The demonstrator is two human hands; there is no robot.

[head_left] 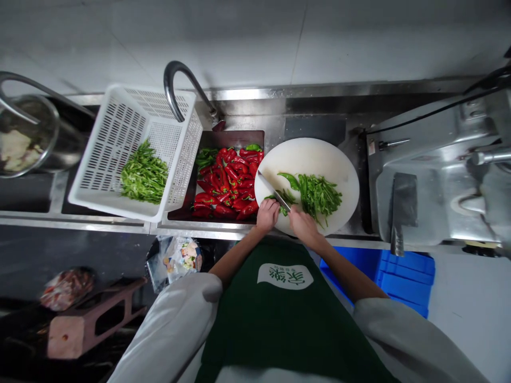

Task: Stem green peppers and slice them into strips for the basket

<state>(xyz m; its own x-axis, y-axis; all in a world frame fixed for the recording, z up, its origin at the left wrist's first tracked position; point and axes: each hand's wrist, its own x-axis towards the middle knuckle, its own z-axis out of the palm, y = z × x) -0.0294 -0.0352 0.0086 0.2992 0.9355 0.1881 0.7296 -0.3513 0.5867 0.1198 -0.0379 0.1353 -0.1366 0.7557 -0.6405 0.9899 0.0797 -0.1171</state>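
My right hand is closed round the handle of a knife, whose blade points up and left over a white round cutting board. At the board's lower left, my left hand presses with bent fingers on a green pepper, close beside the blade. Cut green pieces lie just right of the knife. A whole green pepper rests above them, and a pile of sliced green pepper spreads over the board's right half.
Left of the board, a sink holds red peppers. Beyond it stands a white basket with sliced greens under a curved faucet. A cleaver lies on the metal surface at right. Below are blue crates and a bin.
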